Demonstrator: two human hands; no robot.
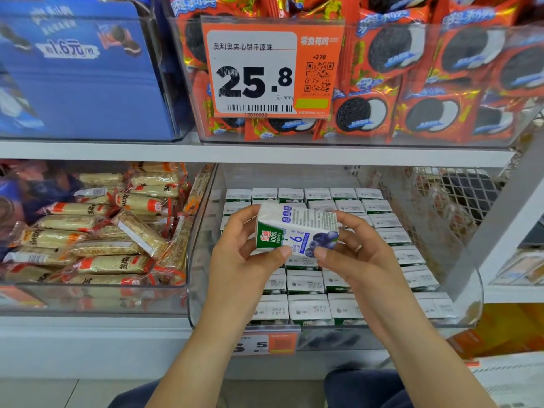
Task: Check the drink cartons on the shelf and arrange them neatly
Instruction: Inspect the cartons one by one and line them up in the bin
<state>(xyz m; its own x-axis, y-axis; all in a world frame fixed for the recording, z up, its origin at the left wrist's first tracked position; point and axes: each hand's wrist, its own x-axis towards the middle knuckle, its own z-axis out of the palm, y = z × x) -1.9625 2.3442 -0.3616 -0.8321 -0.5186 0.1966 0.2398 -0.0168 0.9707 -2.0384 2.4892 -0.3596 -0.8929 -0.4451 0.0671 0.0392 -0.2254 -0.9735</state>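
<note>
Left hand [244, 254] and right hand [359, 254] both grip one drink carton [297, 228], tilted, above the cartons [306, 284] in the clear bin [200, 260].

Both bare forearms are rising from the bottom edge toward mid-frame, where the left hand [241, 248] and right hand [356, 254] are facing each other, fingers curled and thumbs pinching a carton [297, 228] between them.

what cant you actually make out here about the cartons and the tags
Head view, the only one:
- Date print on the shelved cartons: too small to read.
- Held carton: far face turned away; left hand and right hand cover its ends.
- Lower price tag: first digits hidden by the left forearm.
- Cartons beneath both hands: hidden.
</note>
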